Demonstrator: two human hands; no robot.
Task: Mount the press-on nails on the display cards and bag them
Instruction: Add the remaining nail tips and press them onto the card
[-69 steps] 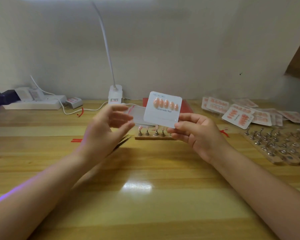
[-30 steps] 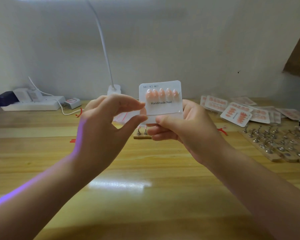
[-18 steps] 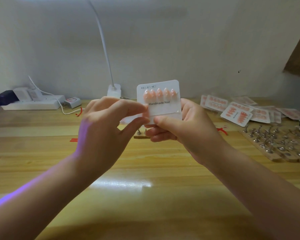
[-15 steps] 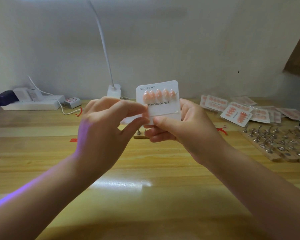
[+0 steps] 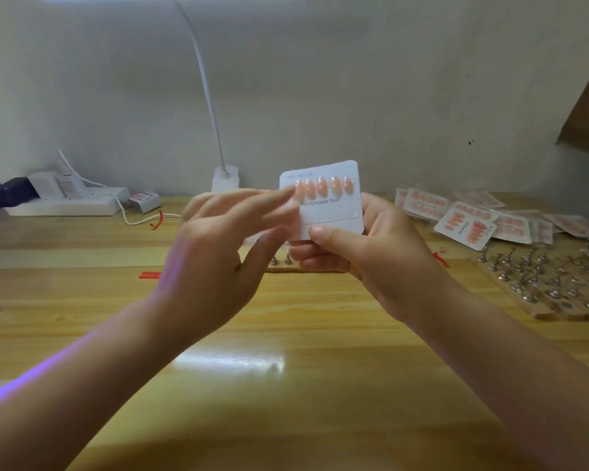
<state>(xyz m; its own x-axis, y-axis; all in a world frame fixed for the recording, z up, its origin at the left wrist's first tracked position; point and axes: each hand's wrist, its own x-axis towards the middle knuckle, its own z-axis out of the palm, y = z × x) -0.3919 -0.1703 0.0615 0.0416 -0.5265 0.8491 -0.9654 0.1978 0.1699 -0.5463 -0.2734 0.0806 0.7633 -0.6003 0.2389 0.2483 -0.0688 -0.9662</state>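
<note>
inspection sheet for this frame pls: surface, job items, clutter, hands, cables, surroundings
Surface: wooden table, glossy, lamp glare near centre.
Job's things: display card with five peach nails, held upright; finished cards pile at right; nail stand boards at right.
Clutter: red strips on the table.
Grip: right hand pinches the card's lower edge; left hand blurred, fingers extended at the card's left edge.
Cables: white cable from power strip; black adapter.
Surroundings: lamp base against a plain wall.

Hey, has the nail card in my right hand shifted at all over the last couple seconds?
Yes. The nail card has risen and straightened: its top edge now sits level with the lamp base, held by the right hand.
</note>
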